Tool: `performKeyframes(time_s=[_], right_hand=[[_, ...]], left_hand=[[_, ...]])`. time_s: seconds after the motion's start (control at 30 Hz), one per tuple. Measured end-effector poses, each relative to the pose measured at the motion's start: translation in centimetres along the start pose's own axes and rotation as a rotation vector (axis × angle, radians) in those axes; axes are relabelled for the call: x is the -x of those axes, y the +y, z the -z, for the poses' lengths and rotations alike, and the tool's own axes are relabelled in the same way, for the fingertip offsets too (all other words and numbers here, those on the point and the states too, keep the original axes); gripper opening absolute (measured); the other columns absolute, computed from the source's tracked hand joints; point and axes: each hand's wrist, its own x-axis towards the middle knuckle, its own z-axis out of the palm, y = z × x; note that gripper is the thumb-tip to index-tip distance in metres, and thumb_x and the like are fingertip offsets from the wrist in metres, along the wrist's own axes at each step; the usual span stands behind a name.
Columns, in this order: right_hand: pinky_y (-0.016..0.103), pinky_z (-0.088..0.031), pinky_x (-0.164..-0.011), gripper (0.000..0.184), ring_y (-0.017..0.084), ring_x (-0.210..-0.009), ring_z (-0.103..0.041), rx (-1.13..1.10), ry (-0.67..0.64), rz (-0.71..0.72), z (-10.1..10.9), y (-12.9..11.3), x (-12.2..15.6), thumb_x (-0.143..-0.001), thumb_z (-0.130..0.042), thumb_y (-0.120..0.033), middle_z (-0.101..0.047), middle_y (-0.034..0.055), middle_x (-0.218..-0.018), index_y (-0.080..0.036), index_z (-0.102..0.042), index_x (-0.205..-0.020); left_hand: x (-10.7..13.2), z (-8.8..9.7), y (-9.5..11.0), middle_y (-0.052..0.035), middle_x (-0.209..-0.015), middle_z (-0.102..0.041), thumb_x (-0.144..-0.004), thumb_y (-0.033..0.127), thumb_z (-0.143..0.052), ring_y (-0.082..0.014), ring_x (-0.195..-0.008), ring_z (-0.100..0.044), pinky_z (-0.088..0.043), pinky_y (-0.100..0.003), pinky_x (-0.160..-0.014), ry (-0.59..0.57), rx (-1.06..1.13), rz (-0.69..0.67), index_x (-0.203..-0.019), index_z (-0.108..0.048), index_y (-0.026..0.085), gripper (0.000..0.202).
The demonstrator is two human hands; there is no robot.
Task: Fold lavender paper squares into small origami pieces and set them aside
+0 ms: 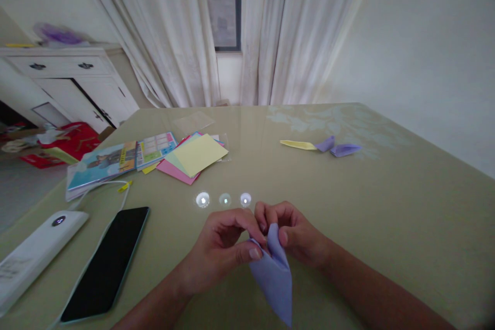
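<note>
A folded piece of purple paper [274, 281] hangs between my two hands near the front of the table, its pointed end toward me. My left hand [228, 242] pinches its upper left edge between thumb and fingers. On the upper right part, my right hand [296, 229] grips a raised flap with thumb and curled fingers. Some fingertips are hidden behind the paper. Farther back on the right lie a folded yellow paper strip [297, 145] and folded purple paper pieces [345, 150].
Left of centre, a fanned stack of coloured paper [203, 154] lies beside booklets [102, 164] and a clear plastic sleeve [193, 121]. A black-screened phone [108, 263], a white power bank [38, 258] and a white cable [87, 270] occupy the near left. Curtains [166, 31] hang behind the table [379, 227].
</note>
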Motion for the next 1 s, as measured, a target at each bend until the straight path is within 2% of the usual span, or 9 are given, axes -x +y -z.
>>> performKeyframes(time_s=[0.2,0.4,0.47,0.63,0.77,0.87,1.0], right_hand=[[0.027,-0.048,-0.075,0.033,0.014,-0.081,-0.059,0.089,0.017,-0.004,0.11,-0.1,0.21,-0.082,-0.095,-0.04,-0.06,0.0003,-0.094,-0.018,-0.07,-0.077],[0.028,-0.046,-0.075,0.036,0.016,-0.086,-0.058,0.148,0.041,-0.016,0.02,-0.2,0.13,-0.081,-0.095,-0.043,-0.059,0.0,-0.091,-0.019,-0.068,-0.078],[0.028,-0.046,-0.074,0.035,0.016,-0.084,-0.057,0.148,0.049,-0.027,0.03,-0.23,0.05,-0.08,-0.095,-0.042,-0.058,-0.0005,-0.09,-0.019,-0.069,-0.08],[0.027,-0.048,-0.074,0.03,0.015,-0.083,-0.057,0.171,0.052,-0.035,0.19,-0.24,-0.12,-0.079,-0.096,-0.041,-0.059,-0.0004,-0.09,-0.019,-0.078,-0.085],[0.027,-0.048,-0.072,0.028,0.016,-0.083,-0.057,0.187,0.084,-0.006,0.2,-0.17,-0.14,-0.071,-0.102,-0.032,-0.06,-0.0007,-0.089,-0.02,-0.077,-0.075],[0.027,-0.047,-0.073,0.031,0.017,-0.084,-0.055,0.186,0.097,-0.017,0.13,-0.12,-0.14,-0.068,-0.103,-0.03,-0.06,-0.0007,-0.089,-0.02,-0.074,-0.072],[0.027,-0.044,-0.076,0.037,0.017,-0.086,-0.055,0.193,0.123,0.037,0.1,-0.15,-0.3,-0.067,-0.103,-0.028,-0.06,-0.0014,-0.094,-0.022,-0.071,-0.084]], left_hand=[[-0.01,-0.07,0.14,-0.003,-0.086,-0.077,-0.087,0.023,-0.089,-0.0148,-0.081,-0.069,-0.055,-0.026,-0.078,0.048,-0.065,0.026,-0.092,-0.083,0.021,0.008],[-0.21,-0.03,-0.03,-0.0019,-0.083,-0.075,-0.082,0.027,-0.094,-0.0147,-0.08,-0.067,-0.052,-0.024,-0.074,0.132,-0.16,0.087,-0.084,-0.077,0.018,0.019],[-0.28,-0.04,-0.04,-0.0023,-0.086,-0.076,-0.083,0.028,-0.093,-0.0155,-0.082,-0.068,-0.053,-0.025,-0.076,0.151,-0.196,0.09,-0.087,-0.079,0.018,0.018],[-0.33,0.19,-0.23,-0.0058,-0.102,-0.078,-0.086,0.027,-0.091,-0.0201,-0.096,-0.071,-0.055,-0.03,-0.084,0.138,-0.225,0.031,-0.111,-0.082,0.023,0.026],[-0.35,0.43,-0.56,-0.0043,-0.093,-0.074,-0.087,0.029,-0.09,-0.0186,-0.089,-0.067,-0.052,-0.03,-0.082,0.111,-0.324,-0.046,-0.099,-0.081,0.022,0.017],[-0.38,0.33,-0.67,-0.0039,-0.094,-0.071,-0.089,0.029,-0.088,-0.0184,-0.09,-0.066,-0.051,-0.03,-0.083,0.117,-0.399,-0.12,-0.096,-0.078,0.022,0.015],[-0.37,0.07,-0.69,-0.0053,-0.104,-0.068,-0.093,0.029,-0.084,-0.0206,-0.101,-0.066,-0.051,-0.032,-0.09,0.175,-0.467,-0.179,-0.093,-0.074,0.022,0.012]])
